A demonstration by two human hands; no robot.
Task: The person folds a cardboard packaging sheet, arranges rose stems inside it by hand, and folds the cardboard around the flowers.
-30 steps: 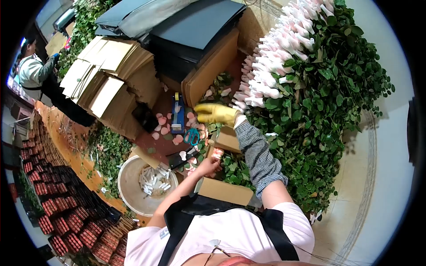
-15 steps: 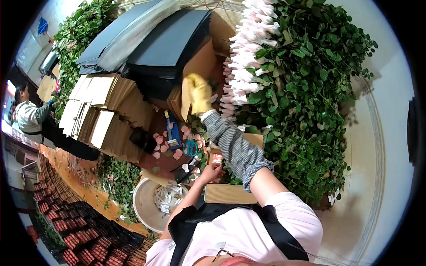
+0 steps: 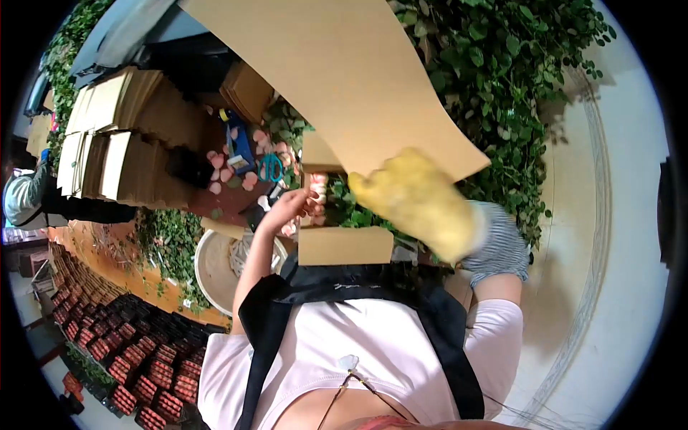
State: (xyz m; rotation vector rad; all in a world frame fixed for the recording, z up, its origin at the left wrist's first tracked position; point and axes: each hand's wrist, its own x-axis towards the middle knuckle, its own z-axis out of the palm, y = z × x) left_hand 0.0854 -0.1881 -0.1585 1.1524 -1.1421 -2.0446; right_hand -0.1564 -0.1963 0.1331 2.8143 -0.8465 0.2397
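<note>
A large brown cardboard sheet (image 3: pixel 337 72) is raised in front of me, its lower edge in my right hand (image 3: pixel 423 204). That hand wears a yellow glove, blurred by motion, with a striped sleeve at the wrist. My left hand (image 3: pixel 290 206) is bare, its fingers curled against pink roses (image 3: pixel 318 188). The blooms lie at the left end of a cardboard wrapper (image 3: pixel 345 246) with its sides folded up. Green leaves (image 3: pixel 351 213) fill the space between those sides. Part of the sheet's far end lies beyond the view.
Left of the wrapper are blue scissors (image 3: pixel 271 168), a blue tape dispenser (image 3: pixel 241 150) and scattered petals. Stacked cardboard (image 3: pixel 107 161) stands farther left, with a white bucket (image 3: pixel 208 269) below. Leafy stems (image 3: pixel 494 93) are heaped on the right. Another person (image 3: pixel 29 190) stands far left.
My right hand has come back toward me and to the right, bringing the cardboard sheet away from the stack. My left hand stays at the roses. The whole view has shifted.
</note>
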